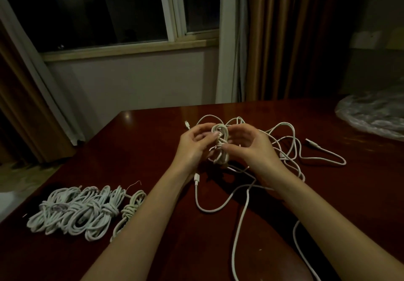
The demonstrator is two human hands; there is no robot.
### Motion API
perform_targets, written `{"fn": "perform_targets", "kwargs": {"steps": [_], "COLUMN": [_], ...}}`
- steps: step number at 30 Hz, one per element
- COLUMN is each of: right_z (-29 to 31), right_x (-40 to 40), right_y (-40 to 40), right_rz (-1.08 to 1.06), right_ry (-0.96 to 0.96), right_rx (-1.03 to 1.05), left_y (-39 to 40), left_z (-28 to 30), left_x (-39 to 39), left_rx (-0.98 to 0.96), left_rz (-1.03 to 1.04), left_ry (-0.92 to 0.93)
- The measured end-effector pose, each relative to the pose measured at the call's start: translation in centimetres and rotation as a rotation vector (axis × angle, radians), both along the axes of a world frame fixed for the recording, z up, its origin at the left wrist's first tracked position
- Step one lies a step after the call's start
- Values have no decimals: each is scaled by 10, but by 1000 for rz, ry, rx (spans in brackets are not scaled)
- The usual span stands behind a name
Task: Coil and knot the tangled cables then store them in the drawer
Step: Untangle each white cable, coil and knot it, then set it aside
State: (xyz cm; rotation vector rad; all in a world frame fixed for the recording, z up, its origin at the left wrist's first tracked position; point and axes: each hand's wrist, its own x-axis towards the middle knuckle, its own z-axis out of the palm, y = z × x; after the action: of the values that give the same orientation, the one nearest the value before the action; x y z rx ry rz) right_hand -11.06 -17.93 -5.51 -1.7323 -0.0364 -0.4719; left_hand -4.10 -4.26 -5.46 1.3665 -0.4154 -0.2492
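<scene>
At the far left a brown curtain [19, 97] hangs beside a dark window [105, 7]. Below it, on the left part of the dark red surface [153, 132], lie the bundles [72, 210]: several white cables already coiled and knotted, placed side by side and touching each other, with one more bundle [129, 210] just beside them on the right. In the middle, both forearms reach forward over the surface. The left hand [194, 143] has its fingers curled around a small white coil [220, 143], and it holds the coil from the left side. The right hand [251, 143] holds the same coil from the right, with its thumb and fingertips pinching the cable near the middle of the coil. The coil is lifted a little above the surface, between the two hands. Under and to the right of the hands lies the tangle [284, 147] of loose white cables, spread on the surface, with loops that cross each other. One plug [196, 179] lies just below the left wrist, and another plug [310, 143] lies at the right of the tangle. At the far right, a clear plastic sheet [371, 114] rests on the corner of the surface, well apart from the cables. A second brown curtain [284, 40] hangs behind.
</scene>
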Motion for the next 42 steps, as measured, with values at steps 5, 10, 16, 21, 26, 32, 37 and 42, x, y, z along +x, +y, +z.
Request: {"fn": "perform_targets", "kwargs": {"steps": [5, 10, 16, 21, 26, 32, 37, 42], "right_z": [4, 4, 1, 4, 6, 4, -5, -12], "right_x": [-3, -4, -6, -10, -14, -23, -24, -17], "right_y": [-10, -11, -1, 20, 53, 91, 117, 131], "right_rz": [-4, -89, -119, -15, 130, 284, 334, 356], "right_ry": [-30, -80, -50, -1, 27, 60, 98, 124], "right_rx": [-100, -212, -382, -405, -394, -505, -637, -635], "left_y": [0, 5, 34, 65, 102, 144, 165, 182], "left_z": [2, 5, 10, 29, 47, 52, 36, 24], "left_x": [1, -6, -7, -13, -24, -42, -51, -42], "left_rx": [28, 156, 409, 706, 898, 1130, 1211, 1200], "left_rz": [30, -14, -77, -118, -123, -182, -189, -144], "left_ry": [8, -115, -271, -482, -612, -662, -682, -637]}}
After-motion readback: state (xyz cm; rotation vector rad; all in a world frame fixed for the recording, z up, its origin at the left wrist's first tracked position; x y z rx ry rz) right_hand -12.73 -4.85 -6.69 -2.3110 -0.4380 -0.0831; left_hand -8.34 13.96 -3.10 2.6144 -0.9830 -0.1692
